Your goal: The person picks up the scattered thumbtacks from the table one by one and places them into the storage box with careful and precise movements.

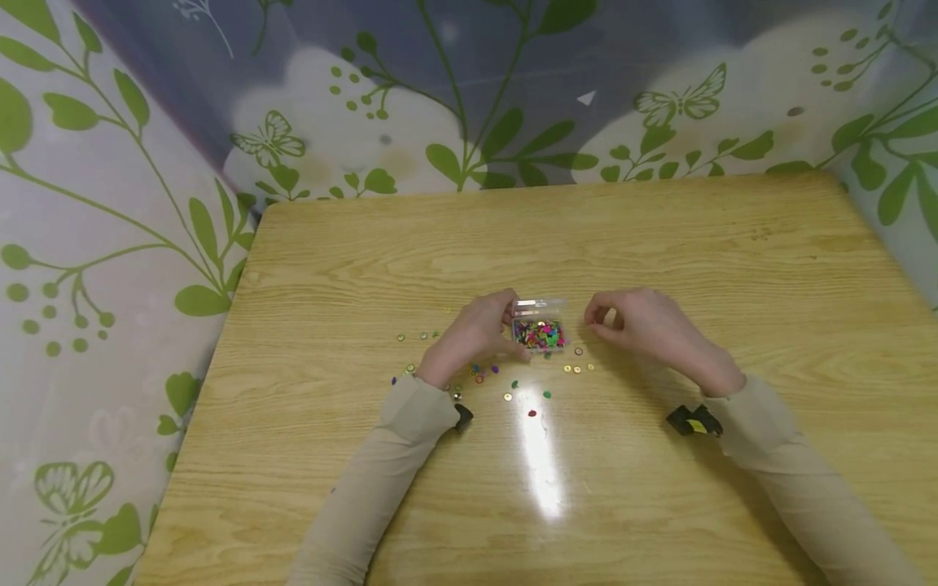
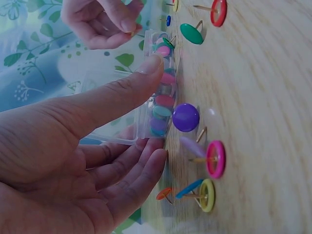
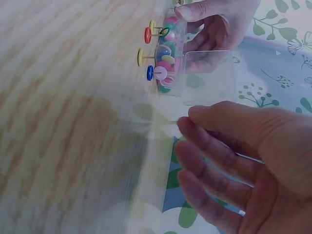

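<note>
Head view: the plastic box [image 1: 551, 348], lid [image 1: 545, 309] raised at its far side, sits on the table [image 1: 366, 260] between the hands and holds many coloured pins [image 1: 538, 334]. The left hand [image 1: 476, 330] grips its left end. The right hand [image 1: 648, 325] is near its right end, not touching, thumb and forefinger tips together. Loose pins [image 1: 547, 395] lie around the box.

Left wrist view: the left thumb presses the box's near side; the other fingers curve behind, slightly apart. The hold is judged adequate if it keeps the box from sliding. A pink pin [image 2: 216, 159] lies head down, point up, near those fingers: a pricking hazard.

Right wrist view: thumb and forefinger seem to pinch a pin [image 3: 173, 122]; only a thin sliver shows, colour uncertain. The fingers below are bent and apart. A blue pin [image 3: 150, 73] lies just beside the box. Recommended: grasp pins by the head's rim, keep points off the skin, and avoid knocking the raised lid.
</note>
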The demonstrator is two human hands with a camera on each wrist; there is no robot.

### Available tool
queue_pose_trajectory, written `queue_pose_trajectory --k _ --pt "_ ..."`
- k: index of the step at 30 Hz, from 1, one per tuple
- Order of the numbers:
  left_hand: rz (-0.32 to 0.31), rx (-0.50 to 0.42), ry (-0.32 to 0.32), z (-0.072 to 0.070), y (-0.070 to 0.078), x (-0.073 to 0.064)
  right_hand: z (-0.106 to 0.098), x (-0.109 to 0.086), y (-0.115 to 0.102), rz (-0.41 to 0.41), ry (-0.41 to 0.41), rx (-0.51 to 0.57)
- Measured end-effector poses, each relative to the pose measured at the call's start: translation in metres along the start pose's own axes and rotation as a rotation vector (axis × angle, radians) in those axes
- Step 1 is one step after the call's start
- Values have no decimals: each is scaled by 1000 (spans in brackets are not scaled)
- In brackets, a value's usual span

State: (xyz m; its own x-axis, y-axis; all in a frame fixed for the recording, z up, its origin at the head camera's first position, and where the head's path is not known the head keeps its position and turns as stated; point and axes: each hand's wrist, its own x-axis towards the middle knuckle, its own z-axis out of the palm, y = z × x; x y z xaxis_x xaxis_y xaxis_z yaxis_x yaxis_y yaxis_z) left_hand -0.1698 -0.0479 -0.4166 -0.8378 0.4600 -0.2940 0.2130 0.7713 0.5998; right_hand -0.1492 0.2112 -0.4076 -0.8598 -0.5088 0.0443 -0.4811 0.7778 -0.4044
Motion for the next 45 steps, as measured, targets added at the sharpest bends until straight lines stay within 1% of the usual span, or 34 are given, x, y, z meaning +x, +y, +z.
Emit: queue_pose_trajectory --k 3,9,12,19,27,29,31,36,38,41,45 --pt "-5 -5 0 0 0 0 -1 1 -3 -22 34 -5" --pt "-12 -6 -2 -2 1 -1 1 6 -14 -119 118 -22" --pt "-10 -1 -2 -2 0 0 3 9 -21 -148 149 -26" --pt "-10 -7 -8 -1 1 -1 6 13 -29 -151 175 -29" --pt "1 -6 -1 -1 1 -2 4 10 -26 -153 171 -18" --pt "4 -1 0 -1 1 -2 3 8 -25 -156 152 -20" --pt "3 2 -1 -1 1 -2 2 4 -23 -152 108 -19" --pt "2 -2 -6 -1 1 -2 0 -7 -20 -102 -76 11" --pt "2 -5 -7 -2 1 -3 1 -11 -18 -84 -134 29" --pt "1 -11 -6 -2 2 -3 4 -14 -15 -72 -178 37" --pt "2 -17 -4 -1 2 -4 9 -16 -11 -75 -182 19"
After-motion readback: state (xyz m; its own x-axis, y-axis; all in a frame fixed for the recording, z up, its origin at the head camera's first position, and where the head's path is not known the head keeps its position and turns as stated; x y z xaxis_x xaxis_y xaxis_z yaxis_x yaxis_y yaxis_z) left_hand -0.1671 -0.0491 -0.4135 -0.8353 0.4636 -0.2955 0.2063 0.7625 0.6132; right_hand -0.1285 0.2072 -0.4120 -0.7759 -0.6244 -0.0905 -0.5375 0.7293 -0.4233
